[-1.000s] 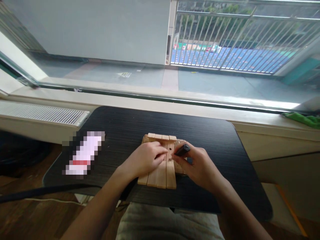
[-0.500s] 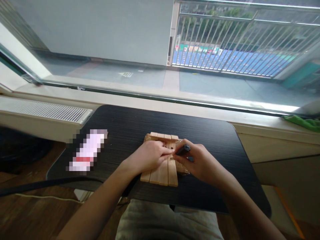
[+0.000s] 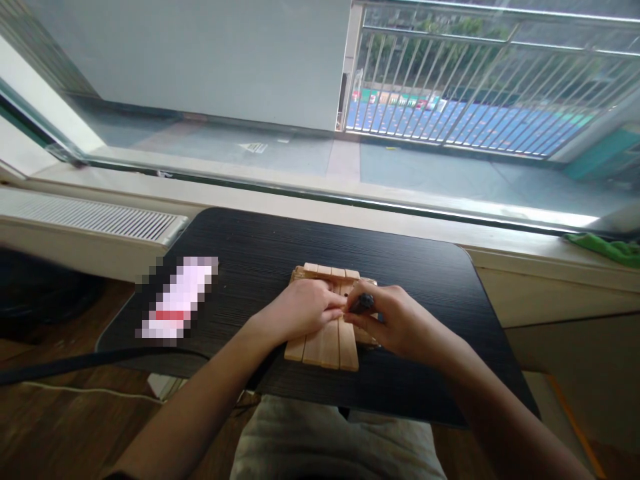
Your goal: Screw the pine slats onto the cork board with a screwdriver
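Note:
A small wooden slatted piece (image 3: pixel 325 343), made of several pale planks side by side, lies on the black table (image 3: pixel 250 260) in front of me. My left hand (image 3: pixel 297 310) rests on its left planks, fingers curled and pinched near the middle. My right hand (image 3: pixel 395 323) is closed round a dark, pen-like tool (image 3: pixel 361 304), whose tip points down at the planks beside my left fingertips. The two hands nearly touch over the wood. Part of the wooden piece is hidden under my hands.
A blurred white and red packet (image 3: pixel 175 300) lies on the table's left side. Beyond the table run a white vent grille (image 3: pixel 90 217), a window sill and a large window. A green cloth (image 3: pixel 607 248) sits on the sill at the right. My lap is below the table's front edge.
My right hand has tilted the dark tool more upright and drawn closer to my left fingertips. The left hand stays on the planks. The view has shifted slightly.

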{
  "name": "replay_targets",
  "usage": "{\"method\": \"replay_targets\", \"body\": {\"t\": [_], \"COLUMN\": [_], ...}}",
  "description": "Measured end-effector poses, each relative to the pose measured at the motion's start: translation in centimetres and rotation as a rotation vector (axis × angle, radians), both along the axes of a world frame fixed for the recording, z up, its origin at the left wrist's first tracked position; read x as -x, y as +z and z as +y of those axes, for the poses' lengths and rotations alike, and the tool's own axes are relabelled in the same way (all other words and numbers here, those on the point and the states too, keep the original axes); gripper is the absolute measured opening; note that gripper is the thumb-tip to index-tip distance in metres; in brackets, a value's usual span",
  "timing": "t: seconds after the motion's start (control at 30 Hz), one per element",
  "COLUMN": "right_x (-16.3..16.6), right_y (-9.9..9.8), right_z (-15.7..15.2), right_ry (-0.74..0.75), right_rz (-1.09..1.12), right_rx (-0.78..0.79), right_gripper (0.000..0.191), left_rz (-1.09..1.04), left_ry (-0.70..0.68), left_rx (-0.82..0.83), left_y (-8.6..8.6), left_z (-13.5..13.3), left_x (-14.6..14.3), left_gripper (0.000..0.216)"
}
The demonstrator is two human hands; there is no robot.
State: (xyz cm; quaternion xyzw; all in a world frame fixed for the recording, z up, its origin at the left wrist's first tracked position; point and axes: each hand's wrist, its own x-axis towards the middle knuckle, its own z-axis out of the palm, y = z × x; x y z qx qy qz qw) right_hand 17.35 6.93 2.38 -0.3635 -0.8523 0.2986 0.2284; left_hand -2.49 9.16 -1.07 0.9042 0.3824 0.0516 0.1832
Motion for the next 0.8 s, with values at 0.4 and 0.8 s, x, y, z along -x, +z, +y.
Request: {"method": "replay_targets", "body": {"t": [0.4,0.8], "right_x": [0.0,0.8], "right_y": [-1.6,-0.8], "right_z": [-0.1,0.1], "right_ry": [-0.054,-0.143], "right_rz": [0.079,0.061], "right_rx": [0.083,0.142], "right_gripper": [0.006,0.003], "left_rz": [0.003,-0.617], "left_ry": [-0.004,0.316], "left_rx": [-0.006,-0.007], "left_y": [-0.3,3.7], "left_z": [-0.1,-2.4], "left_x": [0.0,1.4], "left_gripper": [0.025,0.027]}}
